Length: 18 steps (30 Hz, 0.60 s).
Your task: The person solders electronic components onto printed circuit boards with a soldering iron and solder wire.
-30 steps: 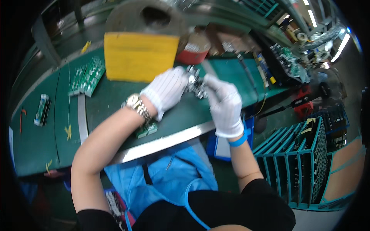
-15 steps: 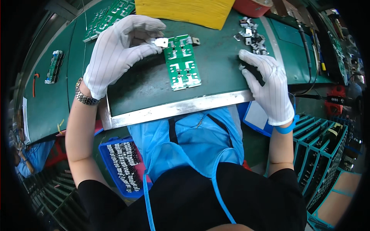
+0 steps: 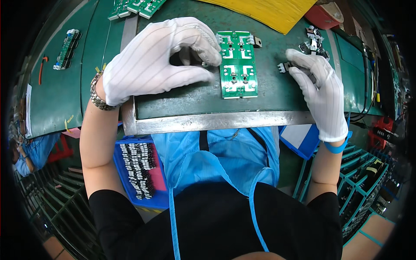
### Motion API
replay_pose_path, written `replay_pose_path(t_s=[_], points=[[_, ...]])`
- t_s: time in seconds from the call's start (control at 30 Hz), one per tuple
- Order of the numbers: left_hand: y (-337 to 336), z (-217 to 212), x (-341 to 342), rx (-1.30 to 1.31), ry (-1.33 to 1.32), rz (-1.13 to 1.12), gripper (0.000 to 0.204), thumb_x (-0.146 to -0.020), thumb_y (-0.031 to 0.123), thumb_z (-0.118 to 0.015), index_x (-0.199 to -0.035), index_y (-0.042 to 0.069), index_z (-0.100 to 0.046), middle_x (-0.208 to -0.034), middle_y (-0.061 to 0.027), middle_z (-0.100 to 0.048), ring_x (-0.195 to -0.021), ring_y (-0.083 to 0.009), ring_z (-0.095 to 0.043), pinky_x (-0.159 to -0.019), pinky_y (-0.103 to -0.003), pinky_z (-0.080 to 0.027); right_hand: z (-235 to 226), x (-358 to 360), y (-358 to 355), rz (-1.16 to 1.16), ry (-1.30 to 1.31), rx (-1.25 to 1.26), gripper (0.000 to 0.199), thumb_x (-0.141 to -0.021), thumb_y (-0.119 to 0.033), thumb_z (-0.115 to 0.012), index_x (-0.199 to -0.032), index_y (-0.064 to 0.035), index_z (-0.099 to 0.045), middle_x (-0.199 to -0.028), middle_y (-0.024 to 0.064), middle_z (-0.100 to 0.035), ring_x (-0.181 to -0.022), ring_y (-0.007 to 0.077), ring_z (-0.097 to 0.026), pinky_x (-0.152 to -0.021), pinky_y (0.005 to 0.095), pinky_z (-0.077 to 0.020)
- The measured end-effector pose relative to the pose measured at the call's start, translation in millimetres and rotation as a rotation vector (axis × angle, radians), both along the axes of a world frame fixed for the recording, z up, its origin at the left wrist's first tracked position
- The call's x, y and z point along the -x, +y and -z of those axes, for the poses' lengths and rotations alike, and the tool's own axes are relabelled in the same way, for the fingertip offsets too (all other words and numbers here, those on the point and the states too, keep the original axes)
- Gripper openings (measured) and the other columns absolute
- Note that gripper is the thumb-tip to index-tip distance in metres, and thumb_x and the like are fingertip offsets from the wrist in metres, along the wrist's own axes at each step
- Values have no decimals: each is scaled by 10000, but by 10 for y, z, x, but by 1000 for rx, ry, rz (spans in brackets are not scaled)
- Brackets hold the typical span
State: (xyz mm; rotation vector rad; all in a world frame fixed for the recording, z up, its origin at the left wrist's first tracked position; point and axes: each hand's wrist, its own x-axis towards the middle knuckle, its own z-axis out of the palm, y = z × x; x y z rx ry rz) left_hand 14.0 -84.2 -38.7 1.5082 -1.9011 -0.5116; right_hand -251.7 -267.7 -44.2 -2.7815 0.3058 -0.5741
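A green circuit board [image 3: 239,65] with silvery pads lies on the green bench in front of me. A part with a holed metal tab [image 3: 258,42] sticks out from its upper right edge. My left hand [image 3: 167,60], in a white striped glove, is beside the board's left edge. Its fingers curve apart from the thumb, and I see nothing held between them. Right of the board, my gloved right hand [image 3: 318,89] pinches a small transistor-like component [image 3: 284,67] between thumb and forefinger, its metal legs pointing left.
Loose metal-tabbed components [image 3: 314,41] are heaped beyond my right hand. A yellow sheet [image 3: 264,11] and a red container [image 3: 325,15] stand at the back. More boards [image 3: 143,6] lie at the far left. Below the metal bench edge [image 3: 225,121], a blue tray [image 3: 162,197] holds rows of parts.
The view has shifted, so the board appears farther right. My left fingers no longer show the metal tab they were pinching. The component in my right hand now shows its legs more clearly.
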Motion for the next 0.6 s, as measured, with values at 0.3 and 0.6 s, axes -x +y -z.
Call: replay_pose_path(t_s=[0.3,0.6], points=[[11,117,89,-49,141,-173,242,-835,83,-799,-1031,23,-670,-990,-36,-699,-838,-104,-669,-794,-257,-572,-54,-121,12,-13,99,-121,275,-817,-112,-770,-1074,-52,-694,-985,85,-697,-942,288,-673,-844,364,-536],[-39,81,122,22,-2,-173,246,-836,94,-784,-1065,36,-714,-998,-41,-684,-860,-129,-669,-761,-262,-564,109,-416,-7,-192,-105,41,224,-787,-18,-776,-1004,-31,-723,-994,86,-732,-931,254,-700,-809,329,-557]])
